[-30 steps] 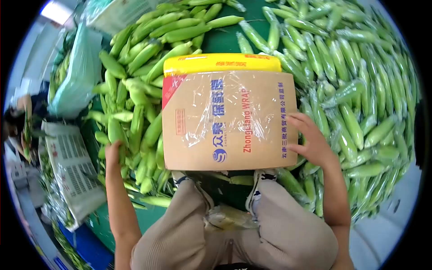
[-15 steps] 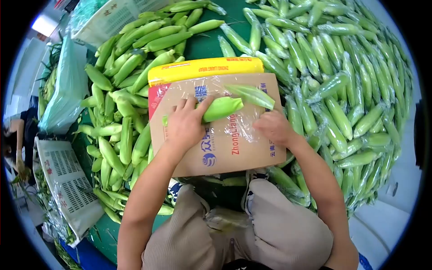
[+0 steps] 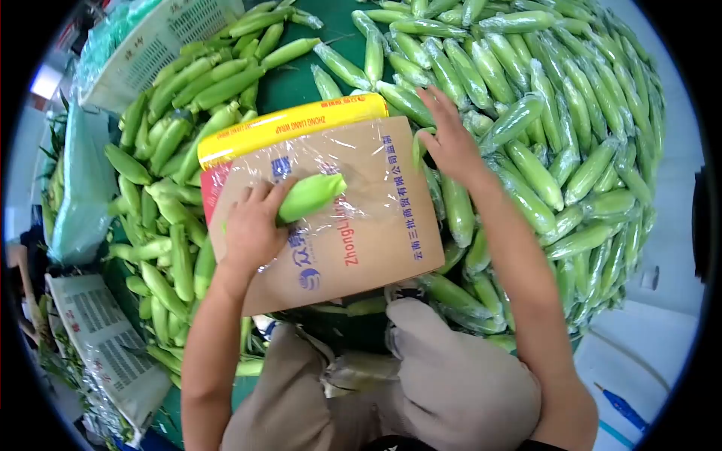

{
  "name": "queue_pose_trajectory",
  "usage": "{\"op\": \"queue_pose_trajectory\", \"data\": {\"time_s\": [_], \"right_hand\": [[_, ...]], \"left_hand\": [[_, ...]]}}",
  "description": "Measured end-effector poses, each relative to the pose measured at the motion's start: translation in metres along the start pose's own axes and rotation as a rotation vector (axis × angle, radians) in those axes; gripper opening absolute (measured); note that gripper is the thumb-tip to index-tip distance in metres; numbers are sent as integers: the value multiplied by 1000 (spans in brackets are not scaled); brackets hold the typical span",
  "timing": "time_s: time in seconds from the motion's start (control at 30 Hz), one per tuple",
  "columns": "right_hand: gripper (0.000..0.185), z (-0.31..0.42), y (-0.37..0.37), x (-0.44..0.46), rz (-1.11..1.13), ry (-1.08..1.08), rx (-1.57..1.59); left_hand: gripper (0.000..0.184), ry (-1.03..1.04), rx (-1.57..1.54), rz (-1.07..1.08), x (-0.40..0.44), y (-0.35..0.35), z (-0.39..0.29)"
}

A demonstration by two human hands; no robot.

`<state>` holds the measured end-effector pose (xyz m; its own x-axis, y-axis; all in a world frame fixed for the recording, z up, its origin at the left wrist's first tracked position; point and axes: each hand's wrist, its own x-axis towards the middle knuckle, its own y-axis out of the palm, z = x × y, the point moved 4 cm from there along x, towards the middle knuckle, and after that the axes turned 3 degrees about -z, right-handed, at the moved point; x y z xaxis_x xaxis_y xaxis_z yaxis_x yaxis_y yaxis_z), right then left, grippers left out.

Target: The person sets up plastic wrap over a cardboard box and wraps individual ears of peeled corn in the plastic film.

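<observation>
My left hand [image 3: 254,224] grips an ear of corn in its green husk [image 3: 311,197], which lies tilted on a cardboard box [image 3: 331,252] with clear plastic film [image 3: 301,158] spread over the top. Beyond the box's right edge, my right hand [image 3: 451,143] has its fingers stretched away from me and apart. A light green husk-like piece [image 3: 420,144] shows beside the right thumb; whether they touch is hard to see. Along the box's far side runs a yellow plastic-wrap carton [image 3: 297,128].
Unwrapped corn ears [image 3: 169,214] are heaped at the left, film-wrapped ears [image 3: 541,173] at the right. White crates [image 3: 162,52] with a teal bag [image 3: 79,184] stand on the left. Another person's arm [image 3: 26,289] appears at the far left.
My right hand has moved from the box top past its right edge, and the light green piece has left the film with it. My left hand stays on the corn. The view has shifted.
</observation>
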<state>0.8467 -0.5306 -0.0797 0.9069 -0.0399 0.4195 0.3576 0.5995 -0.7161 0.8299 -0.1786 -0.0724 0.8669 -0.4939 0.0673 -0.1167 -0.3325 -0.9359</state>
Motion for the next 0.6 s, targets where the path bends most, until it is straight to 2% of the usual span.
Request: {"op": "queue_pose_trajectory", "data": {"time_s": [0.07, 0.1, 0.17, 0.2, 0.27, 0.33, 0.4, 0.47, 0.57, 0.6], "right_hand": [[43, -45, 19, 5, 199, -58, -90], [50, -73, 29, 3, 560, 148, -265], [57, -105, 15, -9, 862, 375, -564], [57, -98, 1, -24, 814, 399, -686], [43, -48, -35, -34, 236, 340, -612], [40, -15, -41, -45, -6, 187, -382], [46, 8, -14, -69, 454, 115, 60], [51, 49, -4, -78, 527, -273, -114], [34, 53, 13, -75, 505, -251, -141], [30, 51, 22, -78, 456, -327, -173]], "left_hand": [[76, 7, 15, 3, -1, 1, 0], [76, 10, 13, 6, 0, -1, -1], [77, 17, 26, -22, -2, 3, 2], [74, -12, 48, 14, -3, 2, 2], [74, -17, 20, 15, -2, 0, 4], [75, -1, -4, 0, -1, 1, 2], [75, 3, -33, -32, -5, 4, 3], [75, 5, -49, -49, -4, 4, 3], [76, 7, -46, -23, -3, 2, 1], [77, 3, -35, -10, -1, 1, 0]]}}
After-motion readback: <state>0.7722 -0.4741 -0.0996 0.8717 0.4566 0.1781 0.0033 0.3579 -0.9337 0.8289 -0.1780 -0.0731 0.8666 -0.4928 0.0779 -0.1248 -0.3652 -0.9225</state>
